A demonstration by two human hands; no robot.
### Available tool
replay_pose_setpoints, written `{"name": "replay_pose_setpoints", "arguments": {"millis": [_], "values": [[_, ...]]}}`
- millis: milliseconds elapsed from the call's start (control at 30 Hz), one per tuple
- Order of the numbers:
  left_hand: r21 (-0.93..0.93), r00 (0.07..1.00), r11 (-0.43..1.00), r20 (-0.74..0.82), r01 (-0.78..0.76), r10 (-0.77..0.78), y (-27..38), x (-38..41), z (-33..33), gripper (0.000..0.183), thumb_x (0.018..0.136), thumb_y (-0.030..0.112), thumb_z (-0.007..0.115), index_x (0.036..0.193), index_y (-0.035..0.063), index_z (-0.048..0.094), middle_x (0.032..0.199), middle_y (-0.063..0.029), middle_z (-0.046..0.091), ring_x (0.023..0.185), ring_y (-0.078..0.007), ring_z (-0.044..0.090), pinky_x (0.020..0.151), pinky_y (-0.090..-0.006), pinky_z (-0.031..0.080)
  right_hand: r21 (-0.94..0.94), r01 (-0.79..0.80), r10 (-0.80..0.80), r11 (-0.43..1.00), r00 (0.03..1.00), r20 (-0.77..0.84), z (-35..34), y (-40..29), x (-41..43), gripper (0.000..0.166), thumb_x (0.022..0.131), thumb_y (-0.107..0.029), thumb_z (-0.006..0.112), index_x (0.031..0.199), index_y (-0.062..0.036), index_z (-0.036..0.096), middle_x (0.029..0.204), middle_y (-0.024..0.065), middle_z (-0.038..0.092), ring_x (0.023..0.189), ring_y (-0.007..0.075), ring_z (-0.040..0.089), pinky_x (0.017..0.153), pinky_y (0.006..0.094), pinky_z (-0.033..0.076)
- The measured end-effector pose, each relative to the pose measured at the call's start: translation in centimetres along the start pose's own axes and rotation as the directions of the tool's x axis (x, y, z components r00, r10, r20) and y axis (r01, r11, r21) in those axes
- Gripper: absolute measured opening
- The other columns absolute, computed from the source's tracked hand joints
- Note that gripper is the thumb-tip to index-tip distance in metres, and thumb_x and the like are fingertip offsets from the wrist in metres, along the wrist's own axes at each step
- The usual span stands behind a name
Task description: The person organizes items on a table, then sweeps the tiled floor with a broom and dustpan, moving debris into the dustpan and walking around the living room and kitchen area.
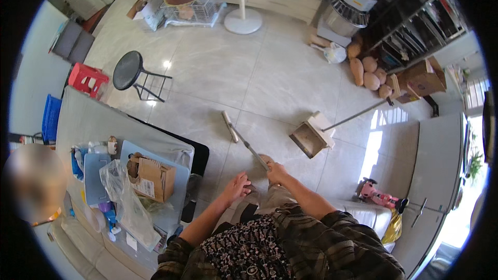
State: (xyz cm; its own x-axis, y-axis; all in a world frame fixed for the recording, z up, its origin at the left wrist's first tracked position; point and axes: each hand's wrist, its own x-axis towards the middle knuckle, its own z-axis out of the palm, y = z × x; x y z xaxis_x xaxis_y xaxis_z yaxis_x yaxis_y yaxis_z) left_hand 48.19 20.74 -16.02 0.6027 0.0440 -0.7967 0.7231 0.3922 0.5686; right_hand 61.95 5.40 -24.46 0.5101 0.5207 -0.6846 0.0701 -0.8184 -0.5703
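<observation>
My right hand (276, 173) is closed around the grey handle of a floor broom (251, 147), whose narrow light-coloured head rests on the tiles ahead and to the left. My left hand (236, 189) holds nothing; its fingers are apart and slightly bent, above my left leg. To the right of the broom a long-handled dustpan (311, 134) lies on the tiled floor, its dark-edged mouth facing down and left in the view and its handle reaching up to the right.
At left, a covered table (93, 112) bears an open cardboard box (155, 177) and a plastic bag (124, 202). A black round stool (128, 70) and red plastic stool (87, 81) stand beyond. Squashes (371, 80) lie at right, a pink toy (375, 194) nearer me.
</observation>
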Motion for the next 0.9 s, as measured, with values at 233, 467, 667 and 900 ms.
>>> {"name": "replay_pose_setpoints", "arguments": {"millis": [233,467,667,900], "values": [[0.202,0.989,0.978,0.15,-0.05,0.02,5.0,2.1,3.2,0.061,0.089,0.046,0.034,0.132,0.0051,0.021,0.113,-0.013,0.049,0.083,-0.0169,0.056,0.07,-0.0286,0.045,0.135,0.01,0.006,0.991,0.993,-0.114,-6.0,1.3,-4.4,0.028,0.072,-0.015,0.051,0.097,-0.0029,0.058,0.059,0.0127,0.054,0.046,0.0233,0.051,0.043,0.0345,0.042],[0.144,0.994,0.989,0.106,-0.031,0.016,10.4,7.1,5.4,0.053,0.086,0.047,0.04,0.122,0.008,0.037,0.103,-0.0097,0.054,0.076,-0.0169,0.058,0.063,-0.029,0.045,0.299,0.036,0.036,0.954,0.972,-0.233,-11.6,-0.2,-2.7,0.03,0.073,-0.014,0.052,0.1,-0.0017,0.058,0.059,0.0105,0.05,0.047,0.0193,0.045,0.041,0.0323,0.037],[0.105,0.998,0.994,-0.056,0.013,-0.008,17.4,11.2,6.0,0.053,0.086,0.045,0.041,0.123,0.0067,0.036,0.103,-0.0113,0.055,0.074,-0.0164,0.058,0.062,-0.0283,0.045,-0.163,0.056,-0.085,0.985,0.98,-0.182,-23.0,-3.1,6.7,0.03,0.073,-0.011,0.049,0.101,-0.0019,0.053,0.091,0.0238,0.058,0.088,0.0383,0.055,0.074,0.0436,0.044],[-0.103,0.988,0.993,-0.136,0.057,-0.071,22.9,13.7,5.9,0.048,0.087,0.039,0.041,0.123,0.0077,0.036,0.099,-0.0109,0.056,0.069,-0.0169,0.059,0.061,-0.029,0.045,-0.48,0.119,-0.191,0.869,0.976,-0.104,-24.9,-3.5,14.2,0.019,0.072,-0.011,0.05,0.083,0.0031,0.057,0.084,0.0242,0.059,0.079,0.0369,0.059,0.067,0.0424,0.048]]}}
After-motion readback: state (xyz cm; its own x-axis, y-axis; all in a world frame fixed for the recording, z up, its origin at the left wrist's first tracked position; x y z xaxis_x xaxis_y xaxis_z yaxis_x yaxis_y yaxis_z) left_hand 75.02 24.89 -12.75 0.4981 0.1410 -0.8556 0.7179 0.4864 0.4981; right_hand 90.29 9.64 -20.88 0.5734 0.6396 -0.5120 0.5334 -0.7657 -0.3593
